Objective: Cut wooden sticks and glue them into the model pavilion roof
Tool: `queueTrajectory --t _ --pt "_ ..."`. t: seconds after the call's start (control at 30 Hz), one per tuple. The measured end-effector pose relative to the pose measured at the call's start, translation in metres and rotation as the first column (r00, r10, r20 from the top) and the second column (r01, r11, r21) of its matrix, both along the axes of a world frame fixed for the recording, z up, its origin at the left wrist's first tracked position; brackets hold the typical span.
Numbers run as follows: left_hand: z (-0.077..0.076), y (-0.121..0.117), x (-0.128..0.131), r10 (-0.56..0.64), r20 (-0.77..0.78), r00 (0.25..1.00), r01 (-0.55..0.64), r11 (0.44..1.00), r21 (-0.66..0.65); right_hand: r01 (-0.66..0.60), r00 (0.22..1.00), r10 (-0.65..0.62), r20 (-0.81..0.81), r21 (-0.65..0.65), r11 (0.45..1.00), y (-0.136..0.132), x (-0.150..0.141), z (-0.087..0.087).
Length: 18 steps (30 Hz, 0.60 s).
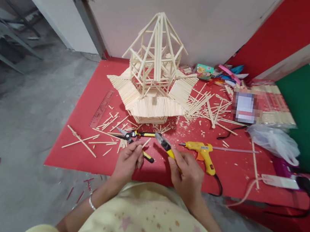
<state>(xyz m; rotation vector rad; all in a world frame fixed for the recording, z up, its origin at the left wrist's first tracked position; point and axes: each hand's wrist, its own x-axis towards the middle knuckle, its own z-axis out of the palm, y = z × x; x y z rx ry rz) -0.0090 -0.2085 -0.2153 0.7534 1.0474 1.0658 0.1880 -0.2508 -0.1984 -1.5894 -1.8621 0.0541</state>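
Note:
Pinched in my left hand (129, 161) is a short wooden stick (146, 143), its tip pointing up and right. My right hand (188, 174) is closed around the yellow handle of a utility knife (167, 148), whose blade points up and left, apart from the stick. Beneath and behind my left hand lie pruning shears (132, 135) with black and yellow handles. Beyond both hands stands a model pagoda (152, 106) of wooden sticks, with a slatted lower roof and an open frame above. A yellow glue gun (202, 150) with a glue stick in it lies right of my right hand.
Loose sticks (208, 108) and shavings spread right of the model. A clear red ruler (101, 108) and cut sticks (81, 140) lie left. At right are a plastic bag (274, 142), packed sticks (279, 106), a power strip (281, 182), cords and a green board (305, 114).

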Motion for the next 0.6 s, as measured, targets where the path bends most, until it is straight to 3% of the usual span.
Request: queueTrajectory --t 0.1,0.23,0.6 --pt "0.001 0.000 0.003 -0.002 0.022 1.000 0.003 1.000 -0.012 -0.067 0.998 0.069 0.015 -0.087 0.994 -0.003 -0.007 -0.002" --pt "0.005 -0.001 0.003 0.011 -0.031 0.999 -0.011 1.000 0.027 -0.065 0.990 0.082 0.117 -0.140 0.988 -0.006 -0.010 -0.008" --pt "0.008 -0.002 -0.002 0.044 -0.151 0.988 -0.044 0.999 0.008 0.029 0.961 -0.011 0.278 -0.061 0.998 -0.007 -0.009 -0.005"
